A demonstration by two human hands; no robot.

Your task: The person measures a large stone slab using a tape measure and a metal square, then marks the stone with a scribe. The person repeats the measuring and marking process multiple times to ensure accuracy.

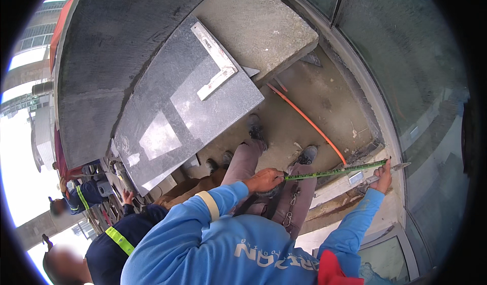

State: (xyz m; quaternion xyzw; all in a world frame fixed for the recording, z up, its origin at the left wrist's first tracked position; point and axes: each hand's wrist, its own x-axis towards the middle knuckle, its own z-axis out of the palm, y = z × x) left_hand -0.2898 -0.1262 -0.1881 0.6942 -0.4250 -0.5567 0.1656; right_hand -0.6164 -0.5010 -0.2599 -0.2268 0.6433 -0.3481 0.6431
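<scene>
Left hand [266, 180], lower centre: grasping green tape [335, 171]. Right hand [383, 177], lower right: pinching its other end. Apparent step: measuring. Next move calls for steady tension.

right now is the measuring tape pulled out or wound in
Pulled out: the measuring tape shows as a long green strip stretched between the left hand and the right hand.

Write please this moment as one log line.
left hand: holds green tape | right hand: holds its other end | grey slab: white L-shaped square on top
</scene>
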